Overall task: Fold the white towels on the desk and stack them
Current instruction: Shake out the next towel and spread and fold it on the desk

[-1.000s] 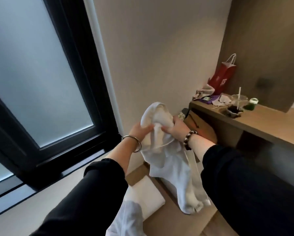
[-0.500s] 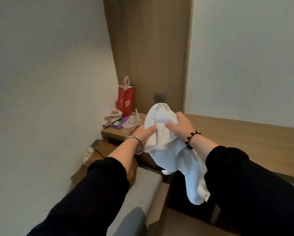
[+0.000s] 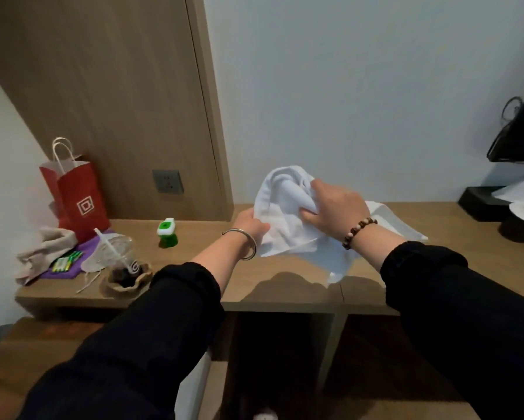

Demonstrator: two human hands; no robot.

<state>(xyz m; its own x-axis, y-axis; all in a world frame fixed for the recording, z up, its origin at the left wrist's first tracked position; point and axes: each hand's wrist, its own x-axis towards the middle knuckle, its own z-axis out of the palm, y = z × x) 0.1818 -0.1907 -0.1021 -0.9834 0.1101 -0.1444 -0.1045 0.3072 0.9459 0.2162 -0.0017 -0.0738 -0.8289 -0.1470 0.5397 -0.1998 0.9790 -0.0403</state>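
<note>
the white towel is bunched and held above the middle of the desk, its loose end hanging toward the surface. our left hand pinches its left edge; our right hand grips the bunched top, fingers curled into the cloth. we judge this hold serves to locate an edge before spreading. the red paper bag and plastic cup stand well apart at left.

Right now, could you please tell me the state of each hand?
Left hand: closed, holding the left edge of the white towel.
Right hand: closed, gripping the bunched top of the same towel.
</note>
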